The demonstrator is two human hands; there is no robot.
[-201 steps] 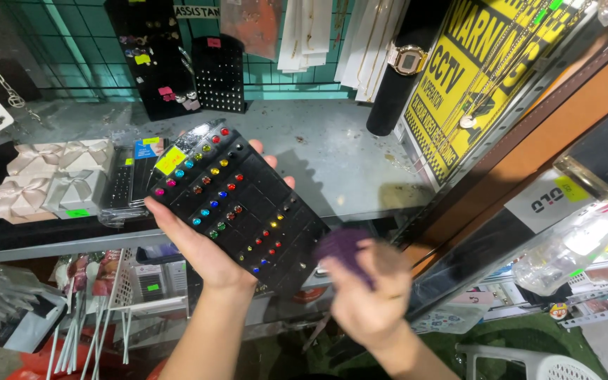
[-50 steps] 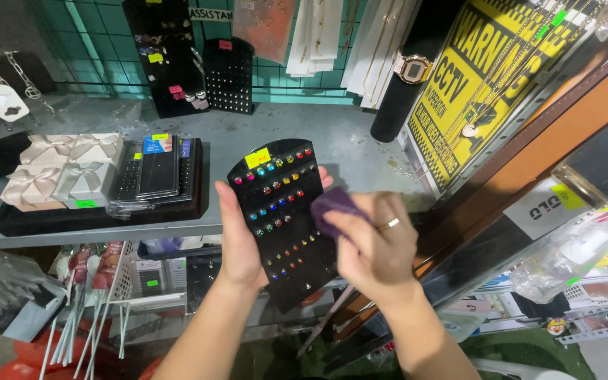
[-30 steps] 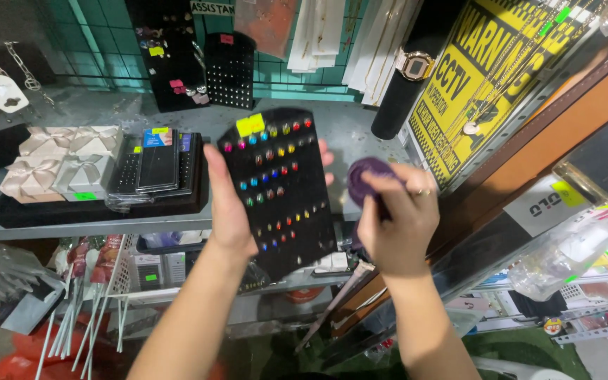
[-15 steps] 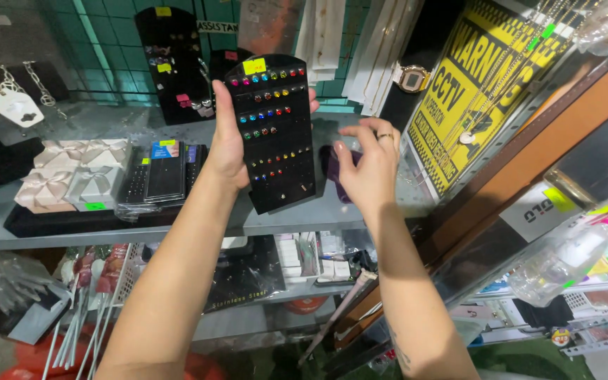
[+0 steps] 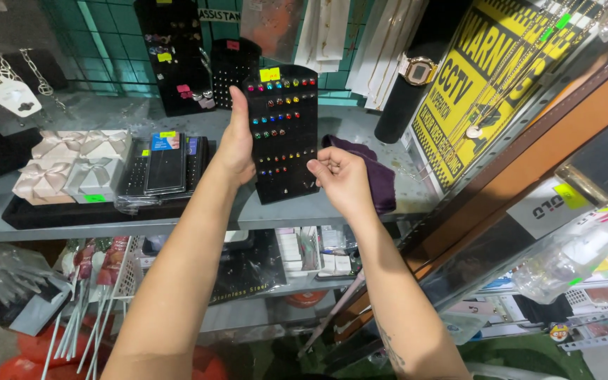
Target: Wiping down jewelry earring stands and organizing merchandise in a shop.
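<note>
- We face a grey metal shelf (image 5: 360, 211) backed by a teal wire grid (image 5: 107, 42), a surface deep enough to carry several displays side by side.
- At the right leans a yellow and black warning sign (image 5: 487, 77), tilted against the frame, with thin chains hanging across it.
- On the left part of the shelf lies a long black tray (image 5: 72, 214) bearing pale bow-topped gift boxes (image 5: 72, 165) and, beside them, flat black cards in clear wrapping (image 5: 167, 165).
- We hold a black earring display board (image 5: 283, 134) upright near the middle of the shelf, its lower edge at or just above the surface; rows of coloured studs face us, so the stock can be read from the front.
- Behind the board, to its right, a purple cloth (image 5: 371, 172) lies crumpled on the shelf.
- A black cylinder with a gold watch (image 5: 420, 70) around it stands farther back.
- Our left hand (image 5: 237, 148) clamps the board's left edge, thumb up along the front, steadying it.
- Our right hand (image 5: 343, 176) rests at the board's lower right corner, fingers curled together and pinching that edge.
</note>
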